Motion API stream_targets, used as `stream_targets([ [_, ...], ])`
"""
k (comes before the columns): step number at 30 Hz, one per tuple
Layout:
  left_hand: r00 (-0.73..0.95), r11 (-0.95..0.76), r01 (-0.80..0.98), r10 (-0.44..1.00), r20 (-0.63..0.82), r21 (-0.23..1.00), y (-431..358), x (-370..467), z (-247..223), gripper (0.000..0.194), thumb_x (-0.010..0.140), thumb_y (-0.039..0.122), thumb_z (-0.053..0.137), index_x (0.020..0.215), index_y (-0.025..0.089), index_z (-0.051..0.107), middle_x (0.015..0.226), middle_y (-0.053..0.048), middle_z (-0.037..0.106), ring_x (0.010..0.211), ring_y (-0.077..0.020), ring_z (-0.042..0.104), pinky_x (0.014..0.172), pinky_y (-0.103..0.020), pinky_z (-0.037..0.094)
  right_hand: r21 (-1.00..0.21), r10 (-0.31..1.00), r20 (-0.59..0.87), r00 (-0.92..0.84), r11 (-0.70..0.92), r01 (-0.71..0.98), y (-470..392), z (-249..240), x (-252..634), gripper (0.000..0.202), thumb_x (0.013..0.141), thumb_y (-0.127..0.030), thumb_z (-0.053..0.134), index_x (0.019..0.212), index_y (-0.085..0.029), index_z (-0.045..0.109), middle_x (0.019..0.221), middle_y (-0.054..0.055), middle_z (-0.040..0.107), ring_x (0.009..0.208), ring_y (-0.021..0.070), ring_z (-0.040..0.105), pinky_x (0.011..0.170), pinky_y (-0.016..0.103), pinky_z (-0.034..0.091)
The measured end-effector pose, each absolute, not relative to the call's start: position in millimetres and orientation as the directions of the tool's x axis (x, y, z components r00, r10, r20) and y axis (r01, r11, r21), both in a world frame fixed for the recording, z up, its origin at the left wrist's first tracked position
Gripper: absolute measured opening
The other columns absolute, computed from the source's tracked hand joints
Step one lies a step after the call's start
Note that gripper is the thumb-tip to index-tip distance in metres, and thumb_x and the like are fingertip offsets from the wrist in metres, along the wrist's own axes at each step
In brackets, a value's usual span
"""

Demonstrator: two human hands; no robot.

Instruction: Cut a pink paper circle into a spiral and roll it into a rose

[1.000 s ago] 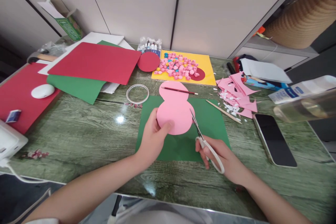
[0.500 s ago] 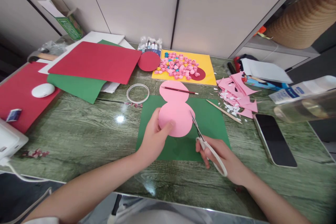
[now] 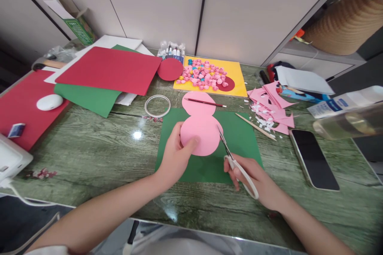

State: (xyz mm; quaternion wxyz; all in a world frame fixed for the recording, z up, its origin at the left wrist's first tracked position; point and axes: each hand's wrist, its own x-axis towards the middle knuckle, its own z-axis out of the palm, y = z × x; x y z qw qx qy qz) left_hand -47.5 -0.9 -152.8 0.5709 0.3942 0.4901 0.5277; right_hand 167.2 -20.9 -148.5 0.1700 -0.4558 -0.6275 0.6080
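My left hand (image 3: 178, 149) is closed on a round piece of pink paper (image 3: 201, 131), thumb on top and fingers underneath. White-handled scissors (image 3: 239, 171) are in my right hand (image 3: 254, 179), their blades at the paper's right edge, where a thin strip stands out. Below the held paper lies a green sheet (image 3: 241, 143) on the table. Just behind it another pink paper circle (image 3: 194, 109) lies with a dark red pencil (image 3: 205, 102) across it.
A roll of tape (image 3: 157, 106) lies to the left. At the right are pink paper scraps (image 3: 273, 105), a wooden stick (image 3: 255, 126) and a phone (image 3: 314, 159). Small pink pieces (image 3: 200, 73) cover a yellow sheet (image 3: 239, 73) behind. Red sheets (image 3: 110, 69) are stacked back left.
Almost nothing differs; the view has shifted very slightly. Both hands, the pink paper and the scissors stay in nearly the same place.
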Motion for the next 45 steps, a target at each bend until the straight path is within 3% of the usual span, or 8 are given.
stream_targets([
  [20, -0.106, 0.085, -0.202, 0.988, -0.108, 0.976, 0.4, -47.5, -149.5, 0.018, 0.082, 0.026, 0.057, 0.098, 0.02, 0.054, 0.092, -0.003, 0.056, 0.089, -0.018, 0.053, 0.075, -0.027, 0.042, -0.899, 0.772, -0.364, -0.521, -0.145, 0.414, -20.9, -148.6, 166.4, 0.042, 0.091, -0.057, 0.036, 0.08, -0.018, 0.049, 0.052, -0.005, 0.044, 0.048, 0.0102, 0.041, 0.05, 0.023, 0.035],
  [33, -0.009, 0.146, -0.215, 0.988, -0.152, 0.966, -1.0, -48.0, -151.1, 0.017, 0.08, 0.022, 0.057, 0.097, 0.021, 0.054, 0.09, -0.001, 0.053, 0.081, -0.0152, 0.048, 0.069, -0.024, 0.04, -0.92, 0.772, -0.332, -0.542, -0.137, 0.368, -21.7, -150.2, 167.1, 0.048, 0.088, -0.063, 0.036, 0.087, -0.017, 0.051, 0.063, -0.003, 0.044, 0.052, 0.0108, 0.042, 0.05, 0.023, 0.035],
  [45, -0.074, 0.127, -0.224, 0.986, -0.146, 0.966, -0.8, -47.8, -150.9, 0.023, 0.079, 0.025, 0.06, 0.1, 0.021, 0.052, 0.095, -0.002, 0.055, 0.089, -0.0173, 0.051, 0.074, -0.026, 0.042, -0.917, 0.777, -0.326, -0.539, -0.121, 0.38, -21.1, -149.6, 166.8, 0.046, 0.09, -0.06, 0.035, 0.084, -0.018, 0.051, 0.058, -0.004, 0.044, 0.051, 0.011, 0.043, 0.051, 0.023, 0.036],
])
